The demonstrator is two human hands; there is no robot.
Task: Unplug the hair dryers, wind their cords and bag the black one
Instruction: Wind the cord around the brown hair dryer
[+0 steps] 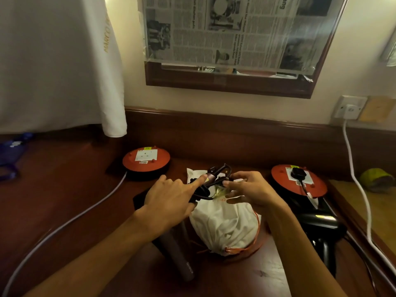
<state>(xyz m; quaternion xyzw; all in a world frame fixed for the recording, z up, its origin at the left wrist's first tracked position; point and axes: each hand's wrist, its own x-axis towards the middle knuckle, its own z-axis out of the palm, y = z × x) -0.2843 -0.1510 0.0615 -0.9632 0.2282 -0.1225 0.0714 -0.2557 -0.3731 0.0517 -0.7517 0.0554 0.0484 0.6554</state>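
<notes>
Centrally, above a white cloth bag point(222, 224), a bundle of dark wound cord point(214, 179) is held between both hands. The left hand point(171, 196) is curled around the bundle from the left, its index finger stretched out along the top of the coils. The right hand point(250, 189) pinches the bundle's right side with thumb and fingertips, and something small and yellowish is seen at the same spot, though what it is cannot be told. The cord belongs to a greyish-purple hair dryer point(177, 254), whose handle is seen lying on the dark wooden desk point(75, 189) under the left forearm, just beside the bag. The bag is closed with an orange drawstring point(255, 243) at its near end.

To the right, a black hair dryer point(319, 228) lies on the desk, and its black plug point(296, 172) is seated in the socket of a red-topped extension reel point(299, 182). A second red-topped reel point(146, 160) is placed at the left rear, its socket unoccupied and a pale cable point(64, 224) running from it toward the near left. A white plug point(350, 109) is fitted in the wall socket at the right, with a white cable point(360, 189) hanging from it. A newspaper-covered mirror point(235, 35) is mounted on the wall above, and white cloth point(53, 61) hangs at the left.
</notes>
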